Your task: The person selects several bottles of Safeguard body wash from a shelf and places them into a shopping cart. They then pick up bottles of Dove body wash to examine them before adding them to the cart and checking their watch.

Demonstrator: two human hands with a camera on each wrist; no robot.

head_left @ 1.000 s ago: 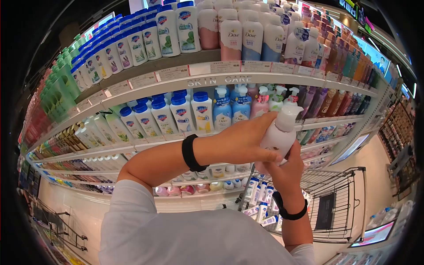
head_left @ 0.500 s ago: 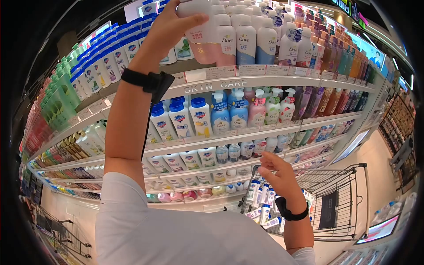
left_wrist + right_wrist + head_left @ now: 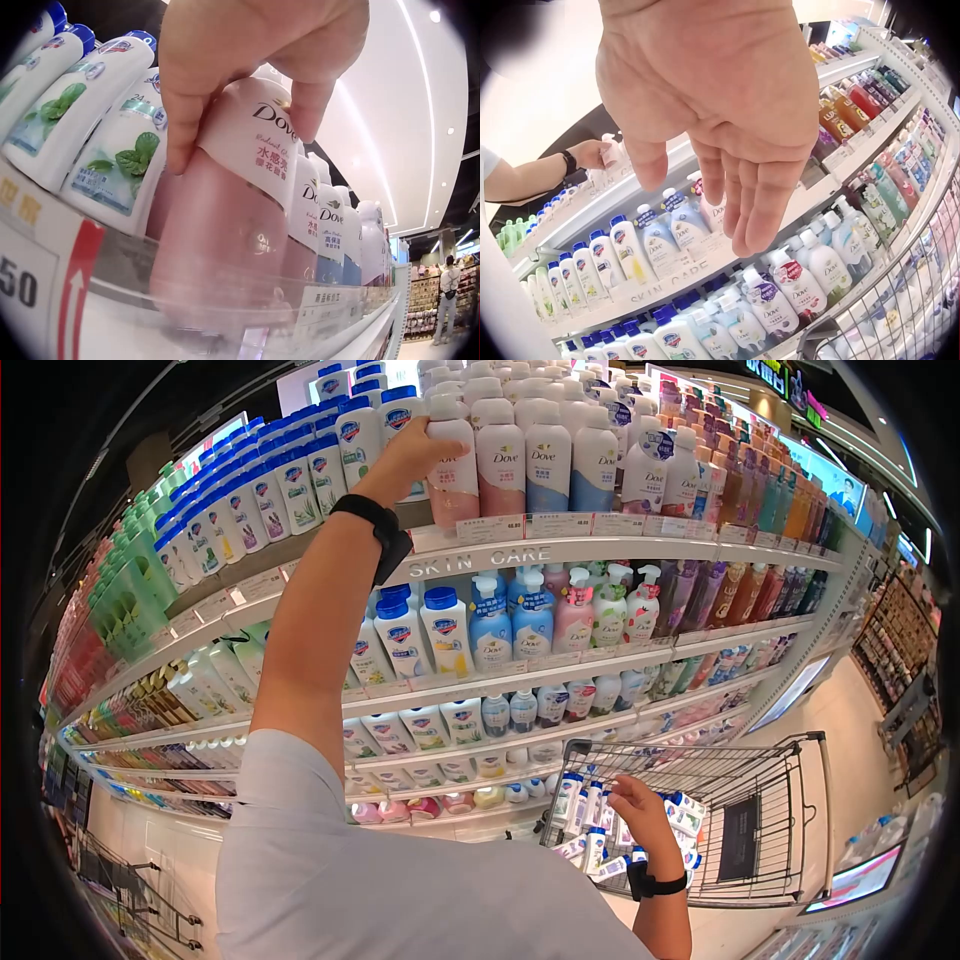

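Gripping the pink Dove bottle (image 3: 244, 202) near its top, the left hand (image 3: 247, 45) has thumb and fingers curled round it. The bottle stands upright on the top shelf (image 3: 600, 532), approx. 11 o'clock in head view. To handle it well, I think: keep it vertical, base flat, no knocking of neighbours. The right hand (image 3: 635, 810), 5 o'clock, over the cart (image 3: 800, 745), is slack w/ nothing in it. Count: 1 bottle held, 3 Dove bottles at its 3 o'clock, 1 cart.
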